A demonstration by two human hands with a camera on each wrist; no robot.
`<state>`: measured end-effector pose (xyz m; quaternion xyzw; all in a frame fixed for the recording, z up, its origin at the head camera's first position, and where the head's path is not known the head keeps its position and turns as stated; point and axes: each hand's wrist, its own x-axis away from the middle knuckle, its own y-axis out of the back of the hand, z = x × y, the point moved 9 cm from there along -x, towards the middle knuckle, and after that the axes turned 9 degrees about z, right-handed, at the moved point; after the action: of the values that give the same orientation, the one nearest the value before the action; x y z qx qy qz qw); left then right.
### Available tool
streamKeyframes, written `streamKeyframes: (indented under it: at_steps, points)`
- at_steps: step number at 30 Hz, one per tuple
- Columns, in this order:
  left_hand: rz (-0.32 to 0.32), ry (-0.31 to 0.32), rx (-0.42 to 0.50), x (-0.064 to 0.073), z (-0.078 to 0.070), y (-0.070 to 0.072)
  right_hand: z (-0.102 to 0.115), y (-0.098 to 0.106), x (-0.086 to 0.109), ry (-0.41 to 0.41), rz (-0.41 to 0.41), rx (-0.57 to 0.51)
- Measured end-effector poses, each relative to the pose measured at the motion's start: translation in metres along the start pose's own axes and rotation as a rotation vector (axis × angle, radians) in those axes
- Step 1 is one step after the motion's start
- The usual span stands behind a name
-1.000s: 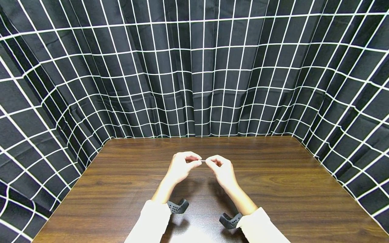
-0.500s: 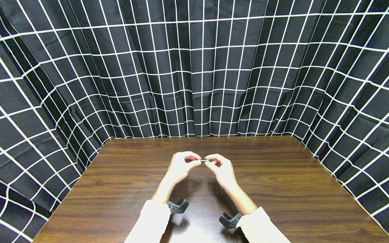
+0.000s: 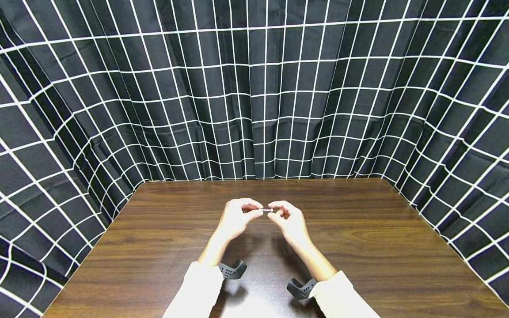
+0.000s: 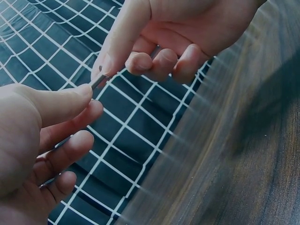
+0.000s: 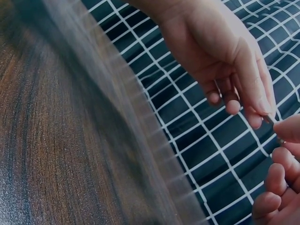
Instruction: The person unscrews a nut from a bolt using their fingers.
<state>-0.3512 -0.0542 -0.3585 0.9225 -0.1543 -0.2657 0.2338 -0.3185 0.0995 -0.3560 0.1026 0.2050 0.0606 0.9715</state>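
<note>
Over the middle of the table, my left hand (image 3: 236, 217) pinches a small, thin metal bolt (image 3: 266, 210) between thumb and fingertip. The bolt lies roughly level, and its wider end points right. Around that end, the thumb and index finger of my right hand (image 3: 293, 223) stand slightly apart, so the end shows between them. The left wrist view has the metal shaft (image 4: 97, 81) sticking out past the left thumb (image 4: 77, 99), with the right fingertips right at its end. In the right wrist view the shaft (image 5: 269, 119) is partly hidden by fingers.
A brown wood-grain table (image 3: 350, 247) spreads beneath both hands. Black curtains (image 3: 266, 106) with a white grid stand behind it and along both sides. Dark wrist mounts (image 3: 233, 270) hang under the light sleeves (image 3: 200, 287).
My right thumb and index finger have moved apart from their pinch, baring the bolt's wider end. The left hand keeps its grip in nearly the same place.
</note>
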Motion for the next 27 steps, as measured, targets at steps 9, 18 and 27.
streamKeyframes:
  at_steps: [9,18,27]
  points:
    - [0.016,0.018,0.008,-0.001,-0.002,-0.002,-0.027,0.004,-0.004,-0.028,-0.058,0.091]
    - [0.029,0.056,0.004,-0.001,0.002,-0.005,-0.031,0.006,-0.003,-0.104,-0.070,0.126]
    - [0.020,0.021,0.000,0.000,0.000,-0.002,-0.030,0.005,-0.004,-0.066,-0.061,0.073]
